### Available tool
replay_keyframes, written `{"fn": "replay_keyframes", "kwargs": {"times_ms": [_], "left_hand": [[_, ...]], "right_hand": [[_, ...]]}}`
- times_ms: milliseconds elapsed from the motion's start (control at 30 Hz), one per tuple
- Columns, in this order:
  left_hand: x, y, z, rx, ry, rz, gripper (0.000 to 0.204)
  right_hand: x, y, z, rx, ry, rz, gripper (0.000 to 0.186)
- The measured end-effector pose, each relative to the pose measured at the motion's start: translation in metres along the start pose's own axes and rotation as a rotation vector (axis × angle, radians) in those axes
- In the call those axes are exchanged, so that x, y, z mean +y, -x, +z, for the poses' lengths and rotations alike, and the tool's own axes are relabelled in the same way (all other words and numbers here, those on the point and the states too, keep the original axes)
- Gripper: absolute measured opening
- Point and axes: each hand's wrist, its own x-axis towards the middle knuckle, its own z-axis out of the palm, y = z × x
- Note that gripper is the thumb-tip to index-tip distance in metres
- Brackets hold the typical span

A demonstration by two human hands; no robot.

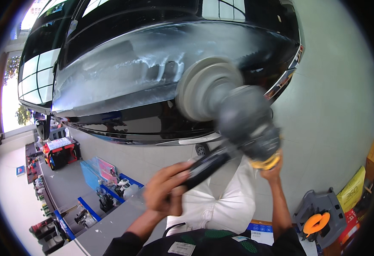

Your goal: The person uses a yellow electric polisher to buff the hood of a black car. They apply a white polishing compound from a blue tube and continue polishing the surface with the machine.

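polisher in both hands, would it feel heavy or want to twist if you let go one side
The polisher looks bulky and rigid, so probably heavy for its size. Its round pad meets the smeared car panel, so it may tug sideways. The left hand wraps the handle, the right hand steadies the head.

Car detailing workshop: black car (153, 64), tool racks (89, 205)

A glossy black painted car body (153, 123) reflects its surroundings like a mirror, except for a broad band dulled by a hazy, whitish, smeared film (123, 72). The polishing machine (246, 123) has a matt grey plastic housing, a soft, pale foam-like pad (206, 87) and a black, smooth-looking handle (206, 166). The floor (336, 85) is smooth and pale with a slight sheen. White trousers (221, 205) look like cloth.
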Motion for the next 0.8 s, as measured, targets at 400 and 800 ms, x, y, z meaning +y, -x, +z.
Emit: {"fn": "replay_keyframes", "kwargs": {"times_ms": [400, 800], "left_hand": [[-0.019, -0.019, -0.070, 0.240, 0.255, -0.259, 0.022], [-0.079, 0.021, -0.211, 0.399, 0.134, -0.296, 0.032]], "right_hand": [[-0.145, -0.021, -0.017, -0.168, -0.037, 0.218, 0.094], [-0.265, -0.023, 0.094, -0.255, -0.031, 0.290, 0.089]]}}
